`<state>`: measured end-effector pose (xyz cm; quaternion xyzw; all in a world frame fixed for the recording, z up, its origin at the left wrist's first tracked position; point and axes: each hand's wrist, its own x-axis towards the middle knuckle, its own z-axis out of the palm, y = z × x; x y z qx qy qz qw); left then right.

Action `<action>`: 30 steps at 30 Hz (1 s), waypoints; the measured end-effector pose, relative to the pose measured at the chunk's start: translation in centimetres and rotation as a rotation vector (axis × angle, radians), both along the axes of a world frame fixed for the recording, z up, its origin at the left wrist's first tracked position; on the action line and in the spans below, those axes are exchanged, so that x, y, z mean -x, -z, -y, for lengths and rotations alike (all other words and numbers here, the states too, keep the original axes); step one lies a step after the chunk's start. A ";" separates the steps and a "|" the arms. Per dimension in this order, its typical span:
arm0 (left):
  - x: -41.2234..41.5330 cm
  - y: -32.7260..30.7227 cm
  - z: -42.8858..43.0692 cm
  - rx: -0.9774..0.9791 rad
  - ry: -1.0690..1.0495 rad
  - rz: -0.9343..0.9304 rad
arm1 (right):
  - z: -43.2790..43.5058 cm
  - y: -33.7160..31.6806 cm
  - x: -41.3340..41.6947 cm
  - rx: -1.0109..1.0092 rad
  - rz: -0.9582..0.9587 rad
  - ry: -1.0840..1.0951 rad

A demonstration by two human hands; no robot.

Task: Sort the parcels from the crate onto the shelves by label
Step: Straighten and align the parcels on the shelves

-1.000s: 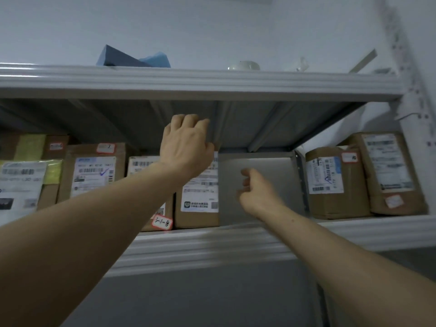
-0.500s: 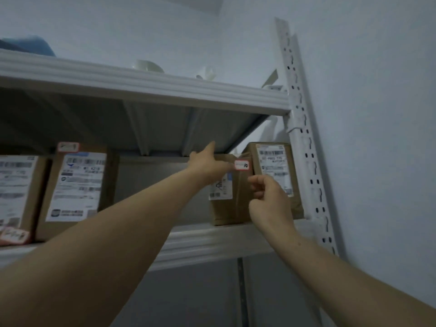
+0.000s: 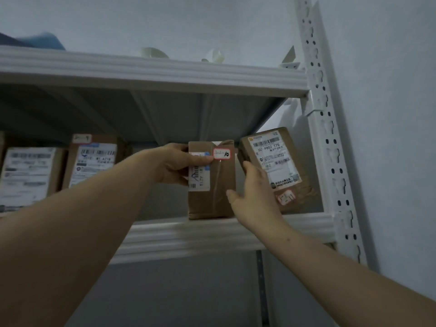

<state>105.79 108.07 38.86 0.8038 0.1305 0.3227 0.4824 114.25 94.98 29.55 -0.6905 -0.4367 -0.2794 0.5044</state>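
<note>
The person is reaching up with both bare arms to the shelf (image 3: 212, 234), a white metal board with a grey underside of another board above it. A small brown parcel (image 3: 218, 190) is standing upright on this shelf, near its right end. The left hand (image 3: 175, 165) is gripping the upper left edge of this parcel, with the thumb lying over the white shipping label and touching the red-bordered sticker (image 3: 221, 154) at the top. The right hand (image 3: 253, 194) is open; its fingers are pressing on the left edge of the leaning parcel (image 3: 274, 166), which is standing just to the right of the small brown parcel and is tilting a little. On the shelf, well to the left of the small brown parcel, two more boxes (image 3: 92, 161) with white labels are standing, and they are looking blurred. The white perforated post (image 3: 330, 161) is holding the right end of the shelf.
</note>
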 end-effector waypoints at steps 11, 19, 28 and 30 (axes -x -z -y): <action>6.2 -1.5 -3.5 -0.552 -0.303 -0.139 | -6.9 -3.4 3.2 0.307 -0.472 -0.343; 9.3 -1.5 -6.0 -1.021 -0.474 -0.192 | -11.4 -3.3 5.6 0.372 -0.382 -0.307; 9.5 -1.4 -7.1 -1.204 -0.625 -0.278 | -12.8 -3.3 6.1 0.463 -0.244 -0.201; 9.6 -1.3 -7.0 -1.235 -0.649 -0.309 | -12.6 -3.3 6.1 0.495 -0.211 -0.171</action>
